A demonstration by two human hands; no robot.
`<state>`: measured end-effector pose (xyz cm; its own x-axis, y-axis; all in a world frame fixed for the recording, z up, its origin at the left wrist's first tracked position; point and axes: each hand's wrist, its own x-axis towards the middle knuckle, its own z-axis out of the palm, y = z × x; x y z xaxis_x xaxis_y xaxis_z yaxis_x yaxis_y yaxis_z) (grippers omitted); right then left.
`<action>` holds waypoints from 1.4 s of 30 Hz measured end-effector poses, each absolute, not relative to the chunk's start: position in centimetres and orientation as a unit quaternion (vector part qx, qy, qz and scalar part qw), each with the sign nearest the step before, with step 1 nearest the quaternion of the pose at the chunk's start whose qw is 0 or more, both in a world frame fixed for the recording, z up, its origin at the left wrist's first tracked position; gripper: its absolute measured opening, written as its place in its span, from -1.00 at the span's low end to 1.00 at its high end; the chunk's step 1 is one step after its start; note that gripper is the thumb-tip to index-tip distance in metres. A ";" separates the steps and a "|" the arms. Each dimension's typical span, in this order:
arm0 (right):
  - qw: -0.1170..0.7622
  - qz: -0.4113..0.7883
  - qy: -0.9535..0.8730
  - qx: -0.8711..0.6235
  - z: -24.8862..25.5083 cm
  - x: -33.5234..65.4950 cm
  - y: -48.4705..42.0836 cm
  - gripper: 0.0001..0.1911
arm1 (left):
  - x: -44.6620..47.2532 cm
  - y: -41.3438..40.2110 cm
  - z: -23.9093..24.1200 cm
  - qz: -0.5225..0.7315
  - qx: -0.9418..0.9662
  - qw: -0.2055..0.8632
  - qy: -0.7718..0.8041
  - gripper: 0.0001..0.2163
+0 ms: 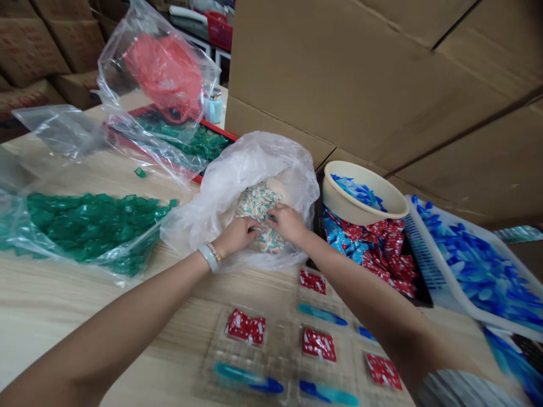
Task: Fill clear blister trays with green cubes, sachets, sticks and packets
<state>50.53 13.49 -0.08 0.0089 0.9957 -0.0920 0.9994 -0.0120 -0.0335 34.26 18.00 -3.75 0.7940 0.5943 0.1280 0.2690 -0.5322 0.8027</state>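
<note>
A crumpled white plastic bag [263, 150] lies open on the table, filled with small white, orange and green pieces [258, 198]. Both my hands reach into its mouth. My left hand [238, 234], with bands at the wrist, has its fingers drawn together over the pieces. Just right of it, my right hand [289, 222] pinches at the same pile. What sits between the fingertips is too small to make out. Nearer me are clear plastic trays [271, 362] with red printed packets [246, 327] and blue plastic sticks [248, 377].
Left lies a clear bag of green chunks [93, 226]. Behind it, a red-edged tray [197, 178] holds green pieces under plastic bags. At right stand a cream bowl [365, 212], a black tray [424, 297] of packets and a white basket [462, 302]. Cardboard boxes [339, 68] wall the back.
</note>
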 end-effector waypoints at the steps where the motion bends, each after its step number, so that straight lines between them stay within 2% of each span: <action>1: 0.009 -0.060 0.704 0.707 -0.1 50.7 13.6 -0.82 | 34.2 18.0 -3.8 0.200 0.852 0.412 0.256 -0.80; 5: -0.030 -0.065 0.703 0.707 -0.3 51.1 14.0 -0.80 | 34.3 18.4 -4.0 0.228 0.845 0.404 0.266 -0.82; 12: -0.005 -0.030 0.716 0.698 -0.9 50.5 13.8 -0.82 | 35.9 18.8 -3.7 0.229 0.846 0.429 0.218 -0.82; 22: -0.066 -0.068 0.701 0.707 -1.3 50.9 13.8 -0.85 | 36.7 19.1 -5.3 0.209 0.742 0.605 0.197 -0.83; 25: -0.131 -0.107 0.686 0.707 -1.4 51.2 13.8 -0.87 | 36.1 19.3 -4.9 0.224 0.745 0.591 0.215 -0.82; 28: -0.241 -0.182 0.634 0.712 -1.9 51.6 13.8 -0.87 | 35.1 19.5 -4.2 0.246 0.766 0.525 0.278 -0.79; 30: -0.269 -0.207 0.623 0.704 -2.2 51.8 13.6 -0.88 | 34.7 19.5 -4.0 0.246 0.786 0.490 0.287 -0.79; 33: -0.236 -0.182 0.656 0.693 -2.2 51.7 13.3 -0.92 | 34.9 19.1 -4.2 0.240 0.813 0.472 0.245 -0.82; 42: -0.130 -0.102 0.708 0.687 -2.0 51.5 12.5 -0.78 | 36.1 18.2 -4.0 0.197 0.865 0.428 0.170 -0.82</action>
